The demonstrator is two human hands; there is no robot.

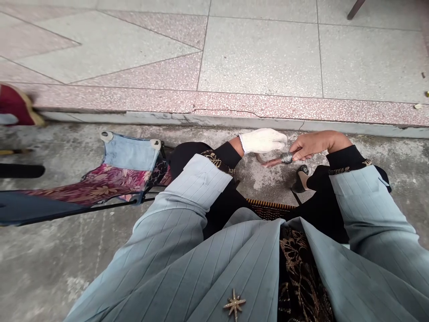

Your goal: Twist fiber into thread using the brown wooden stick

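Observation:
My right hand [313, 144] is bare and closed round one end of a slim tool [274, 162]. The tool is reddish brown, with a band of silver wire [287, 157] wound round it just beside my fingers. Its exact kind cannot be made out. In a white knitted glove [259, 141], my left hand [264, 140] is curled with the fingers folded, close to the tool's far part. A brown bit shows below the glove, and what those fingers hold is hidden. Both hands are above the concrete, between my knees.
A low folding chair [110, 181] with patterned cloth stands at my left. Beyond my hands a step edge [228, 117] leads up to terrazzo tiles [261, 58]. A red shoe [18, 105] is at the far left, and a dark furniture leg [355, 9] at the top right.

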